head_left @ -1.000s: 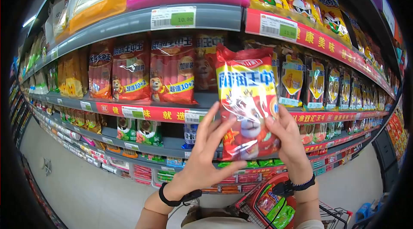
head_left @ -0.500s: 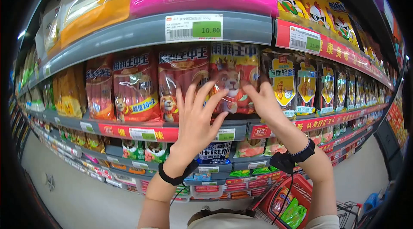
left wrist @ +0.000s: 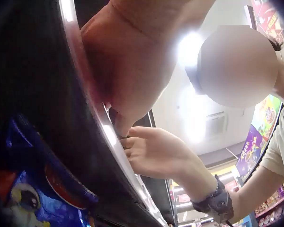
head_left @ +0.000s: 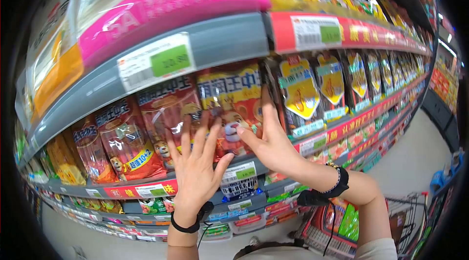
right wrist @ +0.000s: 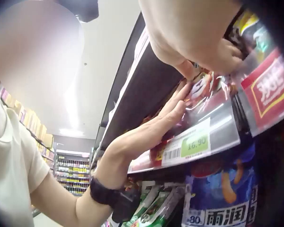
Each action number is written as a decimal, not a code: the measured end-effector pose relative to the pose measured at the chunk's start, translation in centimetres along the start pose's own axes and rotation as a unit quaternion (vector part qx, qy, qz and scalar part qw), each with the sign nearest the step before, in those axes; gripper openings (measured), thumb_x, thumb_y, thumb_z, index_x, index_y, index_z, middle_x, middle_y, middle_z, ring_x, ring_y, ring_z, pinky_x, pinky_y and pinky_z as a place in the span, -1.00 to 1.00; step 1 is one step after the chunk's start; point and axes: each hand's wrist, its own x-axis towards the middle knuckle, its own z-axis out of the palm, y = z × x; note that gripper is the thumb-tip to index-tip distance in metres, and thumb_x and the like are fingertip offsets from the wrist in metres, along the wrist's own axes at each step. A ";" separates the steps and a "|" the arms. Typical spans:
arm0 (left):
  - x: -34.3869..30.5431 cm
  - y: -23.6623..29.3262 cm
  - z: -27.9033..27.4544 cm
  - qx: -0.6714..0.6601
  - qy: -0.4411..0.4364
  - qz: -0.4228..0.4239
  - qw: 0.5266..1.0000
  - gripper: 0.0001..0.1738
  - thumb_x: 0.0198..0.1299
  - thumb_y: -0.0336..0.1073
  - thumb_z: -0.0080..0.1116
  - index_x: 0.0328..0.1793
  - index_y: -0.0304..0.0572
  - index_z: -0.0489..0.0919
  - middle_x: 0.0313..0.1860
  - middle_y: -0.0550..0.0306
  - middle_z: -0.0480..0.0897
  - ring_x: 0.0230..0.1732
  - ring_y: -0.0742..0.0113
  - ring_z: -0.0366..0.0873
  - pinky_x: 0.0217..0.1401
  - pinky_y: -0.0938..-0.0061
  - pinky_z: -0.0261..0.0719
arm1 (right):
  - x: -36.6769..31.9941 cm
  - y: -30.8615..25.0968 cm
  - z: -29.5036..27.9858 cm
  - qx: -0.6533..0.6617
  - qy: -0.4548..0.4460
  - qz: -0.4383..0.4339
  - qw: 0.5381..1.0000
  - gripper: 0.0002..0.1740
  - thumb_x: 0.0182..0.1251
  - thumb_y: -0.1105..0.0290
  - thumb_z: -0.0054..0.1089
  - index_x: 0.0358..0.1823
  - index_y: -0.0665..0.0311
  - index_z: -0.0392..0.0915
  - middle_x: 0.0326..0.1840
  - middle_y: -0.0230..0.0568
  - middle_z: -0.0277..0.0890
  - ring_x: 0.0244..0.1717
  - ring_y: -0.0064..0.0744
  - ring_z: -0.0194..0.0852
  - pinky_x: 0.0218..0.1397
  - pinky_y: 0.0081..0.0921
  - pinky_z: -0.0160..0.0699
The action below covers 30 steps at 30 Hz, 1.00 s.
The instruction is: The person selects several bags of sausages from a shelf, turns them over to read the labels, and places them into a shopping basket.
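A red and yellow sausage pack with a cartoon lion stands upright on the middle shelf. My right hand is at its right edge, thumb on the front and index finger stretched up along the side; the other fingers are largely hidden. With fingers spread and straight, my left hand rests against the pack's lower left and the neighbouring red sausage pack. In the right wrist view, the left fingertips lie on the pack's front, close to the right thumb.
Dark packs with yellow labels line the shelf to the right. More red sausage packs stand on the left. The shelf above, with its price tag, overhangs the hands. Below right is a red basket holding packets.
The lion pack went from in front of the shelf into the row between its neighbours. Both hands followed it in and now stay against it. The head view has turned and tilted.
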 end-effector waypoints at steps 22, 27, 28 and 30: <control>-7.5 15.0 10.9 -0.421 -0.035 0.183 0.888 -0.85 -0.05 -0.42 0.25 -0.28 -0.17 0.63 -0.27 0.12 0.67 -0.10 0.14 0.60 0.09 0.16 0.48 | -50.2 37.0 -14.5 -0.275 0.237 0.395 0.844 -0.45 0.10 0.34 0.14 0.15 0.40 0.35 0.06 0.25 0.36 0.14 0.19 0.29 0.24 -0.09 0.28; -9.3 22.1 14.6 -0.437 -0.160 0.240 0.852 -0.80 -0.01 -0.38 0.30 -0.21 -0.20 0.63 -0.18 0.11 0.65 -0.02 0.10 0.57 0.12 0.19 0.46 | -52.1 39.0 -16.6 -0.201 0.232 0.535 0.787 -0.55 0.11 0.20 0.22 -0.08 0.42 0.55 -0.10 0.21 0.54 0.01 0.08 0.48 0.08 -0.17 0.44; -9.5 23.4 14.7 -0.439 -0.182 0.254 0.842 -0.78 -0.01 -0.36 0.30 -0.19 -0.19 0.63 -0.15 0.11 0.64 0.01 0.09 0.55 0.12 0.20 0.45 | -53.4 40.8 -16.9 -0.167 0.222 0.562 0.780 -0.53 0.11 0.17 0.22 -0.08 0.42 0.55 -0.14 0.19 0.56 -0.01 0.04 0.52 0.04 -0.19 0.47; -10.5 24.8 15.0 -0.462 -0.232 0.234 0.823 -0.75 0.00 -0.39 0.27 -0.14 -0.16 0.63 -0.10 0.09 0.64 0.04 0.10 0.54 0.18 0.16 0.40 | -53.8 41.4 -18.3 -0.088 0.140 0.630 0.759 -0.46 0.12 0.11 0.19 -0.02 0.44 0.52 -0.13 0.15 0.58 0.00 -0.08 0.54 -0.03 -0.23 0.49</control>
